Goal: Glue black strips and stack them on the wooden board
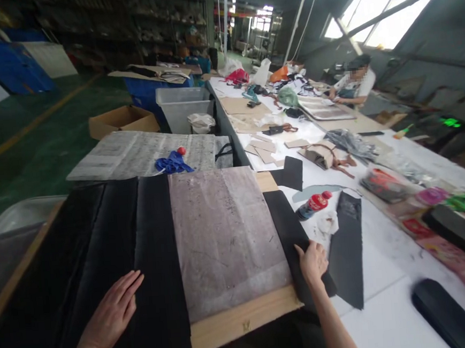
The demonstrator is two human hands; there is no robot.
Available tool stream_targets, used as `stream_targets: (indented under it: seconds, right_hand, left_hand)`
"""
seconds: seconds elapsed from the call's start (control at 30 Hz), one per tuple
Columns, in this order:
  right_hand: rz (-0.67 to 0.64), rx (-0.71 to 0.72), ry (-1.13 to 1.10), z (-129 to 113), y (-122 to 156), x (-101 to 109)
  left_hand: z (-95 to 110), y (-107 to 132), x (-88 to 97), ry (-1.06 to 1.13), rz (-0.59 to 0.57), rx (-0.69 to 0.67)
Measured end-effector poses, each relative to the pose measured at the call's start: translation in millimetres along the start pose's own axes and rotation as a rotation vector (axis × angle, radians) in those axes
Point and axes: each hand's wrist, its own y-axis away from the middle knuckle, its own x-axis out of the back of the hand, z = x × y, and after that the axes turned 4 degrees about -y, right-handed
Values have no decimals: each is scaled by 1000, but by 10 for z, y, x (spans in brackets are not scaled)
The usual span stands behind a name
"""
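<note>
My left hand [112,312] lies flat and open on overlapping black fabric strips [113,242] spread over the left part of a wooden board [244,318]. A grey stained paper sheet [225,239] covers the board's middle. My right hand [312,261] rests at the board's right edge with its fingers curled onto a narrow black strip [286,218] that runs along that edge. Whether it grips the strip or only presses it is unclear.
A long white table [385,269] carries another black piece [346,245], a red-labelled bottle [314,204] lying down, cardboard pieces [262,147], bags and packets. A person [354,84] works at the far end. Clear bins, a blue rag and a cardboard box stand left.
</note>
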Motion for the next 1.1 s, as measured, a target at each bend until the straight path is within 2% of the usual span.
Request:
stream_targets:
  seconds: [0.43,0.8,1.1]
  right_hand:
    - [48,-68,-67,-7,64,-18]
    - [4,-77,-79,11,-17,2]
    - [97,-149,-78,13,69,-108]
  left_hand:
    - [-27,15,-6,0,-11,-4]
    - [-47,50,-37,21,-33,8]
    - [-36,27,-25,-18,-37,-7]
